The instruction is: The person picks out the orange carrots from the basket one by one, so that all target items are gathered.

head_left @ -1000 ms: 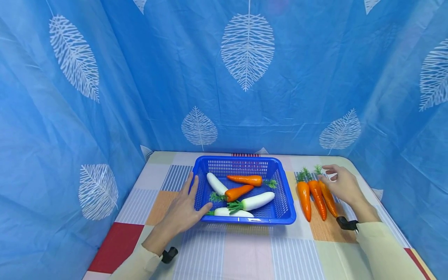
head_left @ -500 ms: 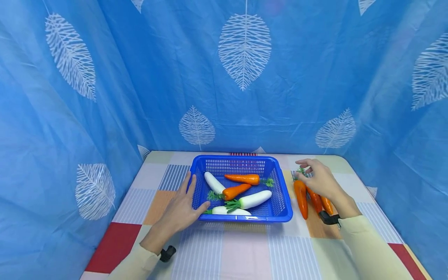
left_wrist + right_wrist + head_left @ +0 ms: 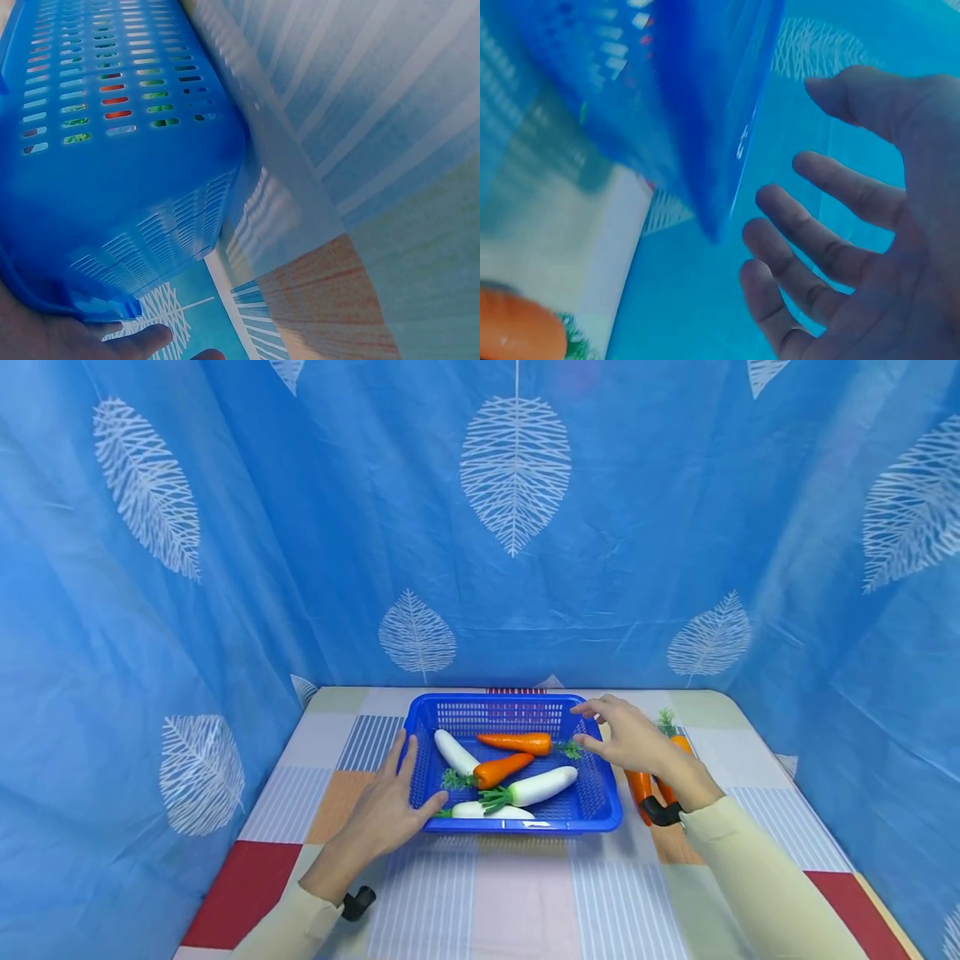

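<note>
Before the blue curtain (image 3: pixel 337 510), I remotely see left hand (image 3: pixel 386 812) and right hand (image 3: pixel 632 737), apart and loose (neither gripping), flanking the basket (image 3: pixel 525 826) near the table's (image 3: pixel 517 902) far edge, and judge even, level contact wisest.

Between left fingers (image 3: pixel 408 758) and right fingers (image 3: pixel 600 707): one blue basket (image 3: pixel 525 826), three white radishes (image 3: pixel 546 786), two carrots (image 3: pixel 504 770). Right of the right fingers, partly hidden: three more carrots (image 3: pixel 638 788).

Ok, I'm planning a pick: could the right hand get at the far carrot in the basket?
Probably yes: the right hand holds nothing, the far carrot points its leaves that way, nothing covers it, and only the basket rim seems to need clearing.
</note>
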`<state>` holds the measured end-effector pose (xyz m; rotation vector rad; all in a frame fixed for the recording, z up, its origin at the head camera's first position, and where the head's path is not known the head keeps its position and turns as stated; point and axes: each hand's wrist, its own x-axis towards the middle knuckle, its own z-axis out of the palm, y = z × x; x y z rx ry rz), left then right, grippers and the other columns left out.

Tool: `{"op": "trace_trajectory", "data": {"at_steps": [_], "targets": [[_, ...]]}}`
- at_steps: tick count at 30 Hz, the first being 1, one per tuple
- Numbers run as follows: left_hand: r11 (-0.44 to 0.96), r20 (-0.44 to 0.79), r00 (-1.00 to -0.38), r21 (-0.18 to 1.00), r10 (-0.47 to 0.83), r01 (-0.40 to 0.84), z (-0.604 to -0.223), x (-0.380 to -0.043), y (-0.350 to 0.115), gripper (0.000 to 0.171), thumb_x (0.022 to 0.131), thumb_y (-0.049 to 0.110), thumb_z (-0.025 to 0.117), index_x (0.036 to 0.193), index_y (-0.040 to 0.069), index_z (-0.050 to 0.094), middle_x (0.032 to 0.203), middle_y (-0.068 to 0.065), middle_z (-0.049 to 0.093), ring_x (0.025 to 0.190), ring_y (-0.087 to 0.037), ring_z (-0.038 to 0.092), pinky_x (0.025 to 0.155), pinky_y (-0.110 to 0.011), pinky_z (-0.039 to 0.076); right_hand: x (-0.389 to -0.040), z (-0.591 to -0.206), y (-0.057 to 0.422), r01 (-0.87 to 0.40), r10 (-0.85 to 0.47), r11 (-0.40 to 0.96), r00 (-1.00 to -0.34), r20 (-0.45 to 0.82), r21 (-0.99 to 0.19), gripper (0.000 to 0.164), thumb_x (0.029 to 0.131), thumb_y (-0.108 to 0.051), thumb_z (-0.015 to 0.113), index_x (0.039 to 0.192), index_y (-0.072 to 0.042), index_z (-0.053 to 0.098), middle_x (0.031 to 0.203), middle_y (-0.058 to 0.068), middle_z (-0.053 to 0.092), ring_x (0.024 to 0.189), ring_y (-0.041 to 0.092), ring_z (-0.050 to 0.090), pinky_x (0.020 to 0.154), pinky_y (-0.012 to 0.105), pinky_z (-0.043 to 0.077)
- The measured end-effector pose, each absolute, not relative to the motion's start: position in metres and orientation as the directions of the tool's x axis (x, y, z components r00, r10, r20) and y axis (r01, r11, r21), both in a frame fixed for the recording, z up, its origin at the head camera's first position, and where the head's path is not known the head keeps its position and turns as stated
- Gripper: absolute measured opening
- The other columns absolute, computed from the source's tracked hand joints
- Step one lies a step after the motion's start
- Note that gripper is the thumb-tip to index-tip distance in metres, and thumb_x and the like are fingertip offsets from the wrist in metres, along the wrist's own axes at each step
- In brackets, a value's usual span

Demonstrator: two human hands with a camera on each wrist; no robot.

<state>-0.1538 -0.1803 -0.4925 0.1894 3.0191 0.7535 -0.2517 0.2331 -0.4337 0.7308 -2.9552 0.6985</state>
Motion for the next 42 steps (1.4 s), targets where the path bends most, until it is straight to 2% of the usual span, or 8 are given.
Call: {"op": "trace_trajectory", "data": {"at_steps": [8,12,16,21,25,28,32,42], "targets": [[0.878,0.009,-0.993,0.466,0.119,0.109,-0.492,-0.152,-0.180,0.109,0.110,0.061,0.070,0.188,0.009,0.014,0.199,-0.019,0.003,0.171,-0.060,0.041,0.129,-0.083,0.045,-0.255,-0.434,0.204,-0.541,-0.583,0.737,-0.812,0.024,-0.405,0.057,0.110,-0.033,0.081,0.160,-0.011,0.070,0.157,0.022,0.071,0.147,0.047,0.066,0.126,0.073,0.054],[0.877,0.018,-0.992,0.466,0.122,0.116,-0.491,-0.152,-0.179,0.110,0.110,0.061,0.071,0.188,0.009,0.014,0.198,-0.020,0.004,0.170,-0.060,0.042,0.128,-0.084,0.045,-0.257,-0.432,0.191,-0.550,-0.617,0.725,-0.786,-0.036,-0.414,0.062,0.109,-0.042,0.082,0.164,-0.017,0.068,0.169,0.021,0.063,0.157,0.049,0.059,0.130,0.074,0.050],[0.878,0.023,-0.992,0.465,0.120,0.117,-0.492,-0.152,-0.180,0.110,0.110,0.062,0.071,0.188,0.009,0.015,0.198,-0.020,0.004,0.171,-0.060,0.041,0.128,-0.085,0.045,-0.260,-0.432,0.177,-0.571,-0.657,0.697,-0.751,-0.067,-0.433,0.067,0.107,-0.046,0.084,0.166,-0.018,0.067,0.171,0.021,0.062,0.161,0.050,0.055,0.133,0.075,0.047],[0.878,0.021,-0.993,0.465,0.117,0.113,-0.493,-0.151,-0.181,0.110,0.110,0.062,0.071,0.188,0.009,0.014,0.198,-0.020,0.003,0.171,-0.060,0.041,0.128,-0.085,0.045,-0.265,-0.436,0.162,-0.598,-0.713,0.649,-0.694,-0.101,-0.470,0.072,0.105,-0.047,0.087,0.167,-0.018,0.065,0.167,0.020,0.065,0.155,0.047,0.059,0.131,0.073,0.049],[0.879,0.023,-0.993,0.464,0.117,0.115,-0.495,-0.152,-0.181,0.110,0.110,0.064,0.069,0.188,0.009,0.014,0.199,-0.019,0.003,0.171,-0.060,0.041,0.128,-0.084,0.046,-0.269,-0.439,0.152,-0.594,-0.720,0.656,-0.677,-0.152,-0.466,0.076,0.103,-0.045,0.089,0.170,-0.020,0.062,0.173,0.017,0.061,0.161,0.047,0.055,0.136,0.074,0.044],[0.879,0.022,-0.993,0.464,0.117,0.113,-0.496,-0.153,-0.180,0.110,0.110,0.063,0.069,0.188,0.010,0.014,0.199,-0.019,0.003,0.170,-0.060,0.042,0.128,-0.084,0.046,-0.273,-0.441,0.145,-0.596,-0.729,0.653,-0.662,-0.174,-0.467,0.079,0.103,-0.043,0.090,0.171,-0.016,0.060,0.176,0.017,0.059,0.166,0.048,0.051,0.139,0.075,0.040],[0.879,0.019,-0.993,0.465,0.114,0.110,-0.496,-0.154,-0.180,0.109,0.109,0.063,0.069,0.188,0.010,0.014,0.199,-0.018,0.004,0.170,-0.060,0.041,0.128,-0.084,0.045,-0.278,-0.444,0.137,-0.585,-0.743,0.638,-0.640,-0.199,-0.501,0.082,0.103,-0.042,0.091,0.170,-0.009,0.059,0.175,0.017,0.061,0.165,0.046,0.054,0.139,0.072,0.041],[0.882,0.015,-0.993,0.457,0.118,0.112,-0.493,-0.153,-0.180,0.109,0.110,0.062,0.070,0.188,0.009,0.014,0.199,-0.019,0.003,0.169,-0.061,0.044,0.126,-0.084,0.047,-0.286,-0.455,0.118,-0.550,-0.758,0.626,-0.594,-0.268,-0.552,0.069,0.104,-0.038,0.090,0.164,-0.013,0.067,0.162,0.014,0.073,0.152,0.039,0.067,0.135,0.063,0.051]]}}
